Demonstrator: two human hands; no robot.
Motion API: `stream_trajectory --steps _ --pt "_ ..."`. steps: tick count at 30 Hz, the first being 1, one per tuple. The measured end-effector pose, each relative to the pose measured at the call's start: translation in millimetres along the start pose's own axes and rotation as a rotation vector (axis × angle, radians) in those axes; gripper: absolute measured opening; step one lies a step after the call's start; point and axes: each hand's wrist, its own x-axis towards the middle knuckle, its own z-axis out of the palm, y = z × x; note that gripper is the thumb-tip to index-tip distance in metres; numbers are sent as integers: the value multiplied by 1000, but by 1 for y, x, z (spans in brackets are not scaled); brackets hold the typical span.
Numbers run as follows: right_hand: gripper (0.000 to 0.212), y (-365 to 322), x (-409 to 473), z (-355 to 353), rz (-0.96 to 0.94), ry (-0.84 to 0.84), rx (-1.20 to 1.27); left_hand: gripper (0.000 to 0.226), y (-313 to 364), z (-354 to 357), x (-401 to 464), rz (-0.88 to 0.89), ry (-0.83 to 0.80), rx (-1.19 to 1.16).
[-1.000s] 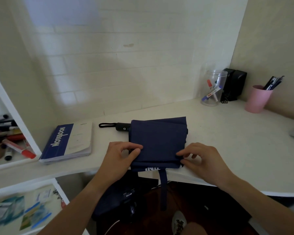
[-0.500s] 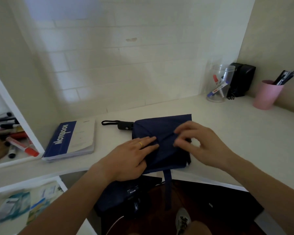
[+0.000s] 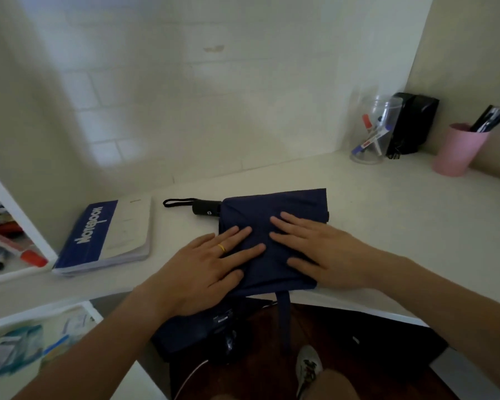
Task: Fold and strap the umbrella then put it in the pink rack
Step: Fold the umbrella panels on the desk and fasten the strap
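A navy folding umbrella (image 3: 274,206) lies on the white desk (image 3: 387,232), its canopy folded into a flat rectangle. Its black handle (image 3: 206,208) with a wrist loop points left. A navy strap (image 3: 283,316) hangs from the canopy over the desk's front edge. My left hand (image 3: 205,267) lies flat on the canopy's left half, fingers spread, a gold ring on one finger. My right hand (image 3: 321,249) presses flat on the right half. Neither hand grips anything. The pink rack (image 3: 456,153), a pink cup holding dark pens, stands at the far right against the wall.
A blue and white notebook (image 3: 107,235) lies left of the umbrella. A clear jar of markers (image 3: 373,131) and a black box (image 3: 410,122) stand at the back right. A white shelf unit with markers (image 3: 9,246) is on the left. A dark bag (image 3: 202,327) sits under the desk.
Both hands let go of the canopy's front edge, folded it away from me, and now lie flat on top of it. The camera has moved closer.
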Motion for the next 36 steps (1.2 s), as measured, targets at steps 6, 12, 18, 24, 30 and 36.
stream_trajectory --steps 6,12,18,24,30,36 --pt "71 -3 -25 20 34 -101 13 58 1 -9 -7 -64 -48 -52" --pt "63 -1 -24 22 42 -70 19 57 13 -19 18 40 260 -2" --pt "46 2 -17 -15 86 211 321 56 7 19 9 42 103 -28" --pt "41 52 47 -68 546 102 577 57 4 16 10 72 150 56" --pt "10 63 68 -75 452 99 633 57 4 18 11 75 190 25" --pt "12 44 43 -93 218 229 834 58 4 18 10 79 204 27"
